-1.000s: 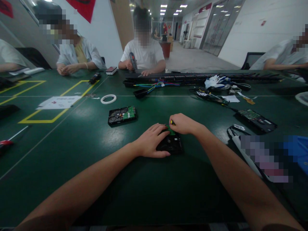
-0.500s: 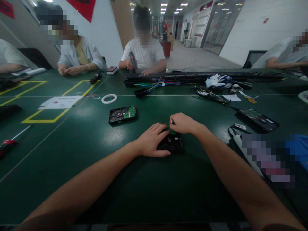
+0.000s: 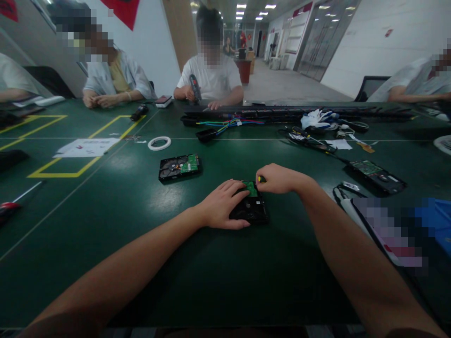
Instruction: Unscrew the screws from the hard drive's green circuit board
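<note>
A hard drive (image 3: 248, 213) lies on the green table in front of me, its green circuit board facing up. My left hand (image 3: 223, 204) spans its left side, thumb along the near edge and fingers over the far part, gripping it against the table. The closed fingers of my right hand (image 3: 280, 179) are wrapped round a small screwdriver (image 3: 261, 179). Only the yellow and black end of its handle shows; its tip is hidden. This hand is at the far right corner of the drive. Farther left lies a second hard drive (image 3: 179, 167), board up.
Another hard drive (image 3: 377, 176) lies at right, above a pixelated pouch-like item (image 3: 385, 230). A white tape ring (image 3: 159, 143), paper (image 3: 86, 147) and red-handled screwdriver (image 3: 10, 206) are at left. Cables (image 3: 232, 123) and gloves (image 3: 317, 119) lie farther back. People sit around the table.
My right hand has shifted slightly right with the screwdriver, from the drive's far middle to its far right corner, uncovering more green board. My left hand and the drive stay put.
</note>
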A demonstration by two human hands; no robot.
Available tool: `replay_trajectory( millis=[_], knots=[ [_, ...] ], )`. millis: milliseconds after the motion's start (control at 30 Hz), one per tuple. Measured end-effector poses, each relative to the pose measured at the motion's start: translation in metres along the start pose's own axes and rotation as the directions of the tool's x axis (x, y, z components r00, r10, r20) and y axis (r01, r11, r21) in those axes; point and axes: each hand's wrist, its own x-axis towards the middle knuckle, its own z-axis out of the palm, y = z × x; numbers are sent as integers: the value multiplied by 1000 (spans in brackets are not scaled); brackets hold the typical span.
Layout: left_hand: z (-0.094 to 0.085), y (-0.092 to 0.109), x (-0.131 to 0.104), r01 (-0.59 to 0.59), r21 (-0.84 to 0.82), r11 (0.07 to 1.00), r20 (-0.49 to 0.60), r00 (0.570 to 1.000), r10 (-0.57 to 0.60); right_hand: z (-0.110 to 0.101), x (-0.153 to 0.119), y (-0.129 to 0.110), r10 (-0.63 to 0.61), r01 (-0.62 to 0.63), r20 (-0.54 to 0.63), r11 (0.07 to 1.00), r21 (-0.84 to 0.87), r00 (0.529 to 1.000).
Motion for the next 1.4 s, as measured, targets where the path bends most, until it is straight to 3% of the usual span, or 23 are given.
replay_trajectory(
  millis=[1400],
  knots=[
    [-1, -3, 4, 31, -6, 1000, 11, 999, -31, 8, 6, 7, -103, 98, 60, 991, 91, 993]
  ],
)
